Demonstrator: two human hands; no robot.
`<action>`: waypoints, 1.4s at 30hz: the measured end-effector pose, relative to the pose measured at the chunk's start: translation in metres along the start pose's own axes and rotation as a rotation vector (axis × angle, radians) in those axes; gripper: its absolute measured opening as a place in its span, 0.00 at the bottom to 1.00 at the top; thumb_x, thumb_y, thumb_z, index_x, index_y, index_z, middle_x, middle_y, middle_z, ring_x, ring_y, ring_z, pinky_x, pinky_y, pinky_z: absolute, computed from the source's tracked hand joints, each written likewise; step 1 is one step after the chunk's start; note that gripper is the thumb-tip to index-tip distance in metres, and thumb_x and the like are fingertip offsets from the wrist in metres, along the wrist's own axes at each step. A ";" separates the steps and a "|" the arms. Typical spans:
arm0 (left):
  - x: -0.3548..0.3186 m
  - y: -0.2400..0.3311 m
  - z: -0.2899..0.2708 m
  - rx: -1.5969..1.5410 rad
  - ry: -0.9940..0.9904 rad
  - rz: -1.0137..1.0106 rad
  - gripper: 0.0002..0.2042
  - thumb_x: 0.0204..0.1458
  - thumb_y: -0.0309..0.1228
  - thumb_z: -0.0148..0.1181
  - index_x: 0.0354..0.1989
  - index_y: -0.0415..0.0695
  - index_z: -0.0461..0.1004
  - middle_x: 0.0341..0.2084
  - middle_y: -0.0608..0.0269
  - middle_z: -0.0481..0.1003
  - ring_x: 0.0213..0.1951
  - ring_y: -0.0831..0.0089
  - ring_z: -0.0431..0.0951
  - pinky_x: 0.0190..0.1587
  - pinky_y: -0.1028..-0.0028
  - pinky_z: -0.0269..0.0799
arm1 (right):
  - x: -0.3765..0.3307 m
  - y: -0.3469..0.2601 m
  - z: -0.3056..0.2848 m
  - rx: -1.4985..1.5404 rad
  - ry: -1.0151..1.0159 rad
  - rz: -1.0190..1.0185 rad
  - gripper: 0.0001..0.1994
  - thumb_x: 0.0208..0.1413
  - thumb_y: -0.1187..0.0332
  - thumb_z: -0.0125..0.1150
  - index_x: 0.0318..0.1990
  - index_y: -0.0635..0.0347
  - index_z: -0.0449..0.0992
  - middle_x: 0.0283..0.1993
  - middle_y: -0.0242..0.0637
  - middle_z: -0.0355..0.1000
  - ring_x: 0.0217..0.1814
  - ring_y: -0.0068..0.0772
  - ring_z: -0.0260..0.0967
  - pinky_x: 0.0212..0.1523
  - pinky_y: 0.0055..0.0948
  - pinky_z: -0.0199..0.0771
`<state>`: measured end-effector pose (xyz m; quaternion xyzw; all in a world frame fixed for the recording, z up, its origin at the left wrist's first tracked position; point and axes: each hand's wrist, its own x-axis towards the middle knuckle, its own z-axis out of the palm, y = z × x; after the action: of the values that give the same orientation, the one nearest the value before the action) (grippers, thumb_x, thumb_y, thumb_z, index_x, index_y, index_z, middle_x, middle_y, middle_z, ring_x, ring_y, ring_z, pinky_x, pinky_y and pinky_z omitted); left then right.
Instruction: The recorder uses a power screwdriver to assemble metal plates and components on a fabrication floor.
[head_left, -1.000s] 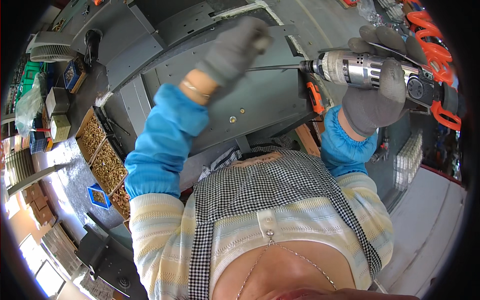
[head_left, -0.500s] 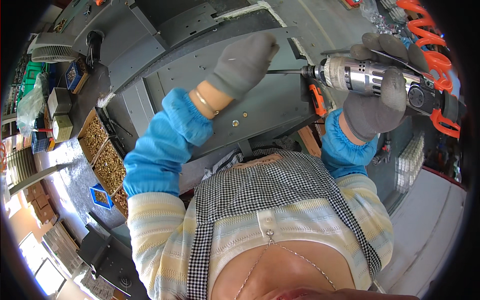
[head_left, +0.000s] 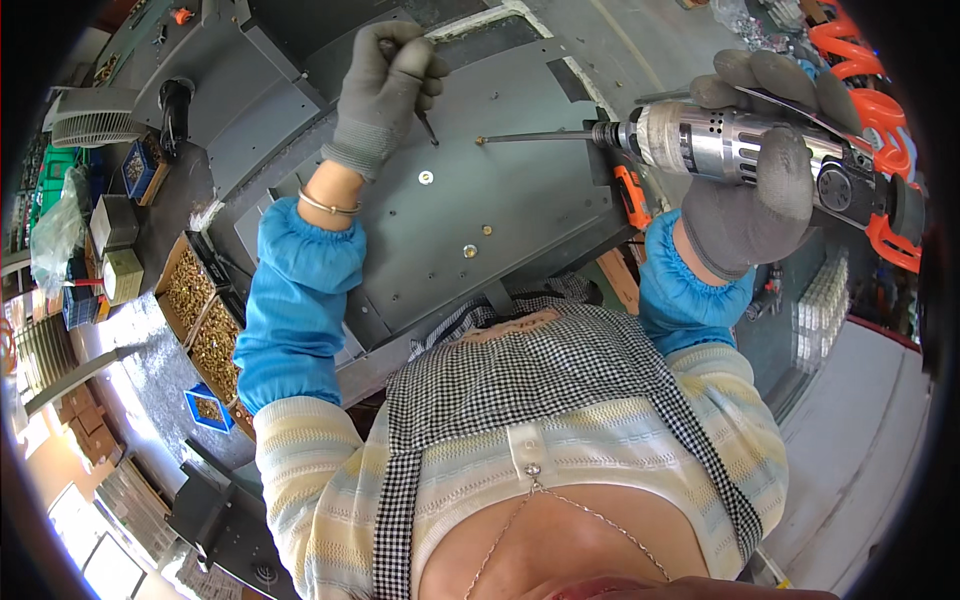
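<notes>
In the head view, I see a person in grey gloves, blue sleeve covers and a checked apron. The right hand [head_left: 745,218] wraps its fingers around a silver drill [head_left: 712,143] above the right end of a grey panel [head_left: 540,205]. Its long bit [head_left: 540,137] points left across the panel; I cannot tell whether the tip touches. The left hand [head_left: 383,88] is raised at the panel's far left, fingers curled; a thin dark rod [head_left: 427,128] shows just below them, though I cannot tell whether they grip it. Round fittings [head_left: 470,251] dot the panel. An orange-handled tool [head_left: 632,197] lies near the drill. The drill's round dark badge [head_left: 833,187] is too small to read.
</notes>
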<state>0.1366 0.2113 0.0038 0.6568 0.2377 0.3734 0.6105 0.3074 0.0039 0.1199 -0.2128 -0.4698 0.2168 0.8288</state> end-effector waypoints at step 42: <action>-0.092 0.011 -0.085 1.060 0.396 -0.030 0.11 0.57 0.40 0.60 0.43 0.49 0.76 0.30 0.54 0.78 0.32 0.62 0.80 0.37 0.69 0.73 | 0.019 0.047 0.011 -0.175 -0.068 -0.115 0.25 0.53 0.67 0.59 0.59 0.64 0.64 0.49 0.54 0.74 0.46 0.52 0.78 0.43 0.45 0.86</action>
<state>0.0124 0.1920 -0.0058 0.7876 0.5119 0.3102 0.1463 0.2993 0.0538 0.1117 -0.2497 -0.5263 0.1342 0.8016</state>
